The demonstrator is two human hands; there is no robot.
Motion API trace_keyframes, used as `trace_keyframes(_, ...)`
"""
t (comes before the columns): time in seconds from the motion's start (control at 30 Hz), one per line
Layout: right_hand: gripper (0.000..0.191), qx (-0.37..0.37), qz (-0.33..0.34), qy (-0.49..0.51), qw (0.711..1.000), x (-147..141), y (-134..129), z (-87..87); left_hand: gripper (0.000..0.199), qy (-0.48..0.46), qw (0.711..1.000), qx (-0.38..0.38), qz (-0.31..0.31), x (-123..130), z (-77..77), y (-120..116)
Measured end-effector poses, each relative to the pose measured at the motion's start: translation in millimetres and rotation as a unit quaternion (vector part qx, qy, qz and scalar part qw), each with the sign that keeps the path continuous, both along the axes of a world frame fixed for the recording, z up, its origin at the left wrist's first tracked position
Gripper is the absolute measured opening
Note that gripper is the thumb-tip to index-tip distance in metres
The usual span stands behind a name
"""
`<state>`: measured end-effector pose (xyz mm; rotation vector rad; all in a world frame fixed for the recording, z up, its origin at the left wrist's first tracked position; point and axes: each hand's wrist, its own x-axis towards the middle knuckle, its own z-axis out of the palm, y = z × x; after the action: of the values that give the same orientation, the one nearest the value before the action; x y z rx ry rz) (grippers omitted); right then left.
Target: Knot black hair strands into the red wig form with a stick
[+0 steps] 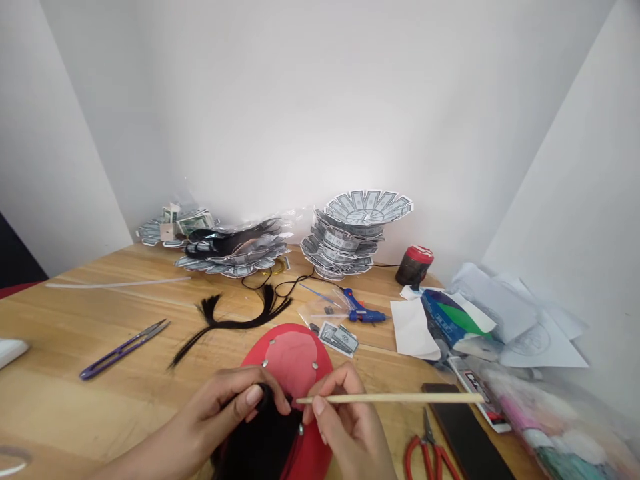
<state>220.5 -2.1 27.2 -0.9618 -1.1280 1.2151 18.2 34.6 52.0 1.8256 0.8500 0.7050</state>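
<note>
A red oval piece (295, 333) with a pinkish inner panel and several silver studs lies in front of me. Over its lower left part hangs a bundle of black hair (255, 440). My left hand (235, 400) pinches the top of that hair against the red piece. Between the thumb and fingers of my right hand (345, 413) is a thin wooden stick (400, 398), its tip pointing left close to the hair and the pink panel. The fingertips partly hide the spot where the stick's tip meets the piece.
Around the work lie purple thread snips (123, 350), a loose black hair strand (235, 323), a blue glue gun (363, 308), red-handled pliers (430, 453) and a dark flat slab (467, 433). Stacked banknote-print paper forms (345, 233) stand behind. Papers and bags crowd the right.
</note>
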Motion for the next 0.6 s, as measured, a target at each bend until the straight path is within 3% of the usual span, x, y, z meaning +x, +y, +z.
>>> trace_keyframes(0.33, 0.028, 0.100, -0.087, -0.067, 0.989, -8.8, -4.1, -17.9, 0.048, 0.020, 1.000, -0.001, 0.003, 0.4, 2.1, -3.1)
trace_keyframes(0.6, 0.029, 0.074, -0.097, -0.022, 0.992, -9.8, -4.9, -16.0, 0.049, 0.011, 1.000, -0.003, 0.002, 2.4, 2.9, -2.1)
